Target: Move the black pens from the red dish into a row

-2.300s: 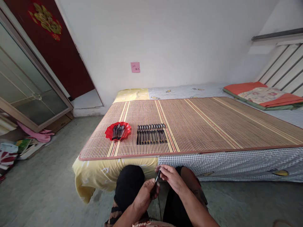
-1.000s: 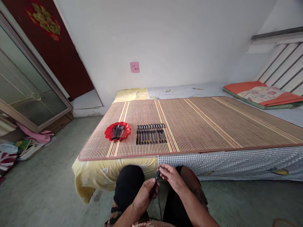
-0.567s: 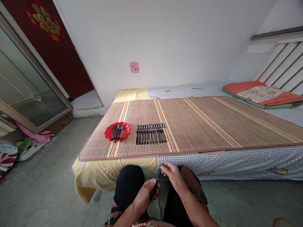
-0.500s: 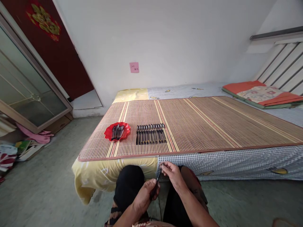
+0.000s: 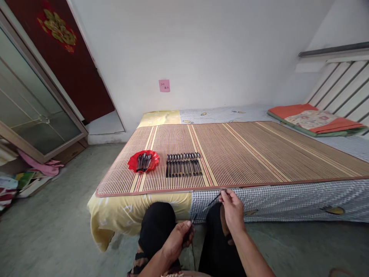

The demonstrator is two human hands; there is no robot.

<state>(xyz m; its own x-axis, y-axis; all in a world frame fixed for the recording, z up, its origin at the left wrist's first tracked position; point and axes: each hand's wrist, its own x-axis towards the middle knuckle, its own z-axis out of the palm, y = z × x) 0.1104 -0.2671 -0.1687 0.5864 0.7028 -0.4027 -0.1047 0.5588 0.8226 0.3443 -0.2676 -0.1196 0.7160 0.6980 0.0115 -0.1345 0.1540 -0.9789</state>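
My left hand (image 5: pixel 180 236) is wrapped round a dark pen barrel (image 5: pixel 193 218), whose upper end sticks out past the thumb. To its right and higher, my right hand (image 5: pixel 232 207) pinches a thin dark pen refill (image 5: pixel 212 201) that slants down to the left, its lighter end apart from the barrel. On the mat beyond lies a tidy row of several black pens (image 5: pixel 184 165), side by side. Left of the row, a red scalloped plate (image 5: pixel 131 163) holds several more dark pens (image 5: pixel 144 161).
A striped bamboo mat (image 5: pixel 245 157) covers most of the bed, whose checked and yellow sheet (image 5: pixel 121 207) hangs over the front edge. Folded orange bedding (image 5: pixel 317 117) lies at the far right. A pink note (image 5: pixel 164 85) is on the wall. My knees touch the bed's front.
My right hand has moved right and away from my left hand, drawing the thin refill out of the barrel. My left hand has stayed nearly in place.
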